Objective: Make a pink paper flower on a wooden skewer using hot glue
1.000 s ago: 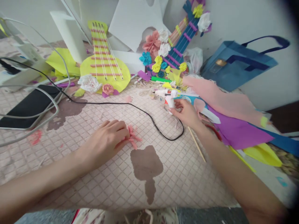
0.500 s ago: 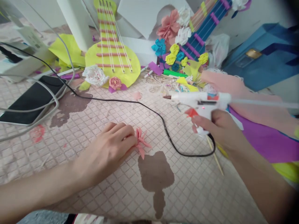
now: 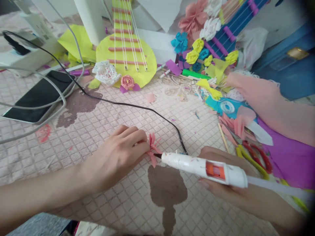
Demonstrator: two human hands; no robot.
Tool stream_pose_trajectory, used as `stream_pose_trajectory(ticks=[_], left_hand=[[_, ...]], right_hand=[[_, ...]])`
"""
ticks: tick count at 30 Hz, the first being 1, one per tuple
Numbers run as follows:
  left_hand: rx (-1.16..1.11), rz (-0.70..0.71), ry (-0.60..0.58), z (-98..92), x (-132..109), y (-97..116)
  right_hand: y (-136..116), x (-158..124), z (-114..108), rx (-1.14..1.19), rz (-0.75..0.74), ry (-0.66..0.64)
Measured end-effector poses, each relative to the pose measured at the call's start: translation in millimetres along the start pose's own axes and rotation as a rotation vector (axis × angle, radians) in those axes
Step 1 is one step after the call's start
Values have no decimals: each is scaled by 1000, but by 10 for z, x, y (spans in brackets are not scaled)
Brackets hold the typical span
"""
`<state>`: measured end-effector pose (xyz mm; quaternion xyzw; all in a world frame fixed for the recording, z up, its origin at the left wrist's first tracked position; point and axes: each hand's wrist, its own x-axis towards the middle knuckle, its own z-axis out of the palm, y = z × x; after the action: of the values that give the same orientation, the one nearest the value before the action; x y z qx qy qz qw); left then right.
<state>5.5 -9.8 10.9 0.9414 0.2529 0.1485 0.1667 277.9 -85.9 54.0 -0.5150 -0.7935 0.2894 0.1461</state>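
- One view, from a camera worn on the person's head, looks forward and down across the table [image 3: 118,206].
- The lens sits above the near side: the table edge and a patch of floor [image 3: 41,226] show at bottom left.
- The left hand [image 3: 118,157] and right hand [image 3: 216,170] are close, forearms running in from the lower sides.
- Farther off, the top edge cuts the yellow paper guitar [image 3: 125,57] and the right edge the blue bag [image 3: 275,78].
- Dark blur rims the upper right corner.
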Motion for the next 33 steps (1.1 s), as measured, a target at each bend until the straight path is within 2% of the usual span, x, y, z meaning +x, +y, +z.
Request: stream_pose_trajectory(ticks=[9, 17, 27, 33], left_hand=[[-46, -1, 34, -17, 32, 29], [39, 11, -3, -26, 29, 7], [75, 67, -8, -55, 60, -10], [16, 61, 2, -36, 70, -14]], right_hand=[[-18, 15, 97, -7, 18, -1], [-1, -40, 53, -11, 24, -5], [-48, -53, 90, -51, -17, 96], [-116, -41, 109, -129, 10, 42]])
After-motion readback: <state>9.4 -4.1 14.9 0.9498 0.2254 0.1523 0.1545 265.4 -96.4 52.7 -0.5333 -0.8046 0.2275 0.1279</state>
